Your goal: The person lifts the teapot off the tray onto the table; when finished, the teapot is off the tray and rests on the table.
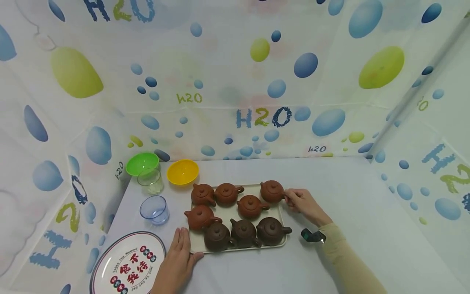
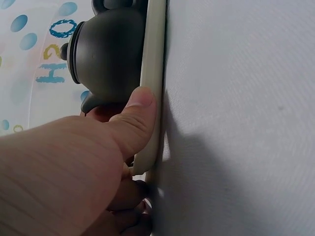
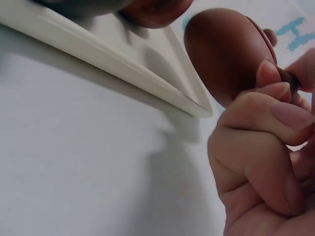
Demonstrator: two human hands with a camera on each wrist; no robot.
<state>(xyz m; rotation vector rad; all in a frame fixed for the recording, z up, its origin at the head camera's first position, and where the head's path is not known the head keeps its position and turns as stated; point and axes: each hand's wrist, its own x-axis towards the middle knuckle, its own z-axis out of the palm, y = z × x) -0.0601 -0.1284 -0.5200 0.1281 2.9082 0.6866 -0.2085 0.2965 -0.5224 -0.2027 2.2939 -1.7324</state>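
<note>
A cream tray (image 1: 229, 249) holds several small clay teapots, reddish-brown ones behind and to the left, dark brown ones along the front. My right hand (image 1: 304, 205) pinches the handle of a reddish-brown teapot (image 1: 272, 191) at the tray's far right corner. In the right wrist view this teapot (image 3: 229, 51) shows its side and lid knob; whether its base touches the tray I cannot tell. At the near left corner, my left hand (image 1: 178, 259) lies with straight fingers along the tray's side, its thumb pressing the front rim. Beside that thumb stands a dark teapot (image 2: 110, 54).
A round plate with red lettering (image 1: 128, 265) lies left of my left hand. Behind it stand a blue-tinted glass (image 1: 154, 210), a clear glass (image 1: 151, 182), a green bowl (image 1: 142, 164) and a yellow bowl (image 1: 182, 172). Patterned cloth walls (image 1: 227, 102) enclose the table.
</note>
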